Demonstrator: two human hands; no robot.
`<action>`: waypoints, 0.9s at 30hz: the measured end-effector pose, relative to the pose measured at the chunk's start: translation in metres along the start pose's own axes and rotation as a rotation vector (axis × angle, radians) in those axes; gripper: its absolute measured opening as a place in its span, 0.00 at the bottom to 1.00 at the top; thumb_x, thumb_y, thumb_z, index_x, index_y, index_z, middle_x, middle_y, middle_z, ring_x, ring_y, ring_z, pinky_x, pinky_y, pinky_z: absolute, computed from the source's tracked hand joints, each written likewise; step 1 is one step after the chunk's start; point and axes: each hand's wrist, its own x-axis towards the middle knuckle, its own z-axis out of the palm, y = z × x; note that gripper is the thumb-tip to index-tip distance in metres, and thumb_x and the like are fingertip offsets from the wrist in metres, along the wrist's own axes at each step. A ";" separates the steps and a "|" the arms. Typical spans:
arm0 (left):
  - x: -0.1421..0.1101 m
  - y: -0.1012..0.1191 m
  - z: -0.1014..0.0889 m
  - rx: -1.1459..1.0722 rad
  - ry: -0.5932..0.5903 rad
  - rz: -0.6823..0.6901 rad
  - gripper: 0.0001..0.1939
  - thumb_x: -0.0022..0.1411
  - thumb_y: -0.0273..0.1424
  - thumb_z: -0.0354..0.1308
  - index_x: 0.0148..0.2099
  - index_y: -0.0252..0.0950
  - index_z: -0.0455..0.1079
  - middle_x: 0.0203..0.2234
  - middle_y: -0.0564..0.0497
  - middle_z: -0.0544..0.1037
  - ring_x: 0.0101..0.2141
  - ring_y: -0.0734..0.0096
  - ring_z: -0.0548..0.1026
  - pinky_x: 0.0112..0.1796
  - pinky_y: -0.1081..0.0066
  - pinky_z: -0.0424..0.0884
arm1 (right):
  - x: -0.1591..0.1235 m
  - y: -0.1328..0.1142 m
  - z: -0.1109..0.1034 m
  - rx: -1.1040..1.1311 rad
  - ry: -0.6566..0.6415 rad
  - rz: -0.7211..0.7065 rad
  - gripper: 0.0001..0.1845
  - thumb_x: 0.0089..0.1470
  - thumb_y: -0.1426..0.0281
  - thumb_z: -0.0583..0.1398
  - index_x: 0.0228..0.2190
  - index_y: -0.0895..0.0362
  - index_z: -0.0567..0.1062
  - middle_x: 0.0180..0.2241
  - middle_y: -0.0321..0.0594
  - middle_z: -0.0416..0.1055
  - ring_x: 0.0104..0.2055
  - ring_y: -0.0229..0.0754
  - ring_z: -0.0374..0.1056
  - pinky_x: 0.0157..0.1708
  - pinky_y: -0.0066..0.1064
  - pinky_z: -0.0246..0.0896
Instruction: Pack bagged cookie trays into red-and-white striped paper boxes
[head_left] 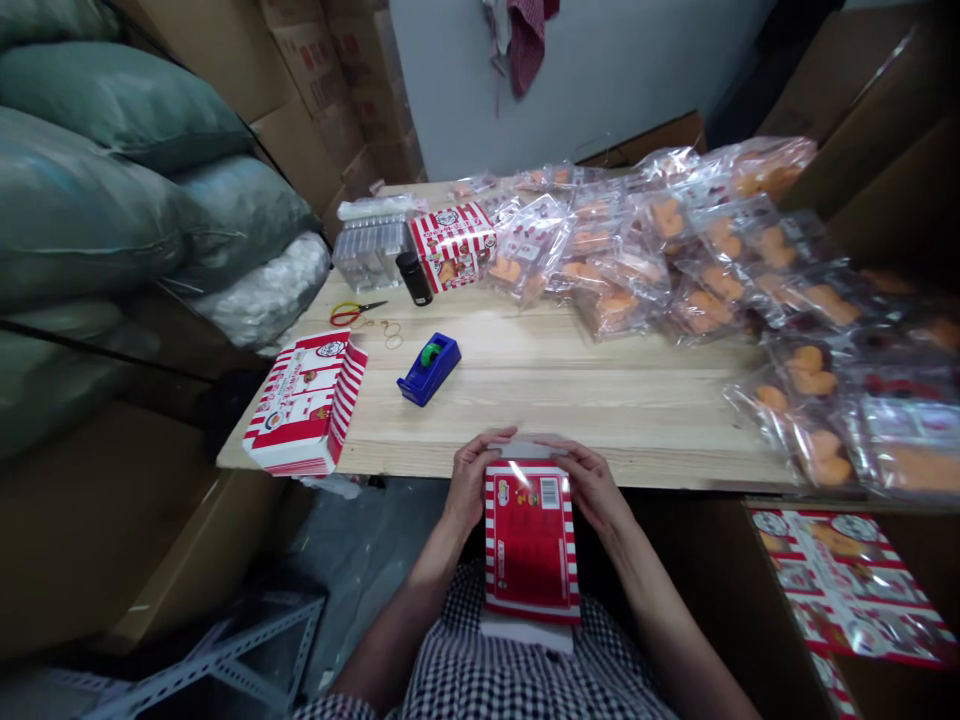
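A red-and-white striped cardboard box [529,540] lies against my lap, its printed back with a barcode facing up. My left hand [474,478] is closed on the box's far left corner, fingers at the pale flap. At the far right corner my right hand [596,485] pinches the same flap. A white flap also sticks out at the box's near end. Beyond my hands, a blue tape dispenser [430,370] with a green core stands on the table.
A stack of flat striped boxes [300,405] lies at the table's left edge, near scissors [352,313] and a black bottle [415,279]. One made-up striped box [454,247] stands behind. Clear bags of orange pieces [615,300] cover the right. Printed sheets [851,580] sit lower right.
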 end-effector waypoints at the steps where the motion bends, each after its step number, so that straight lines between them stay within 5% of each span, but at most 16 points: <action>1: -0.002 0.000 -0.002 0.024 -0.033 0.010 0.08 0.57 0.30 0.61 0.37 0.33 0.78 0.52 0.42 0.79 0.49 0.56 0.77 0.49 0.62 0.70 | -0.003 0.001 -0.002 -0.015 -0.013 -0.007 0.15 0.45 0.61 0.72 0.36 0.54 0.83 0.44 0.42 0.81 0.46 0.48 0.76 0.50 0.39 0.70; 9: -0.021 -0.005 -0.017 0.303 -0.167 0.030 0.09 0.58 0.34 0.66 0.39 0.34 0.79 0.52 0.40 0.79 0.50 0.55 0.77 0.50 0.60 0.71 | -0.024 0.002 -0.031 -0.325 -0.172 -0.125 0.14 0.56 0.58 0.66 0.41 0.51 0.83 0.52 0.44 0.77 0.60 0.52 0.67 0.60 0.47 0.59; 16: -0.006 0.028 -0.019 0.417 -0.353 -0.073 0.14 0.58 0.39 0.67 0.35 0.32 0.76 0.48 0.40 0.80 0.46 0.58 0.79 0.46 0.63 0.72 | -0.017 -0.025 -0.016 -0.373 -0.259 -0.051 0.12 0.51 0.59 0.70 0.29 0.55 0.81 0.43 0.44 0.81 0.45 0.47 0.76 0.47 0.40 0.69; 21: 0.011 0.046 -0.015 0.536 -0.586 -0.167 0.20 0.60 0.42 0.66 0.49 0.34 0.77 0.43 0.43 0.82 0.41 0.62 0.79 0.43 0.67 0.72 | -0.005 -0.043 -0.011 -0.419 -0.366 0.080 0.21 0.49 0.59 0.71 0.44 0.54 0.82 0.46 0.45 0.80 0.48 0.49 0.76 0.51 0.41 0.68; 27: 0.026 0.034 -0.012 0.697 -0.491 -0.081 0.18 0.62 0.42 0.62 0.46 0.34 0.80 0.35 0.46 0.83 0.34 0.65 0.78 0.34 0.71 0.70 | 0.007 -0.041 -0.013 -0.420 -0.312 0.078 0.21 0.46 0.57 0.71 0.41 0.55 0.84 0.36 0.43 0.83 0.37 0.48 0.78 0.41 0.39 0.72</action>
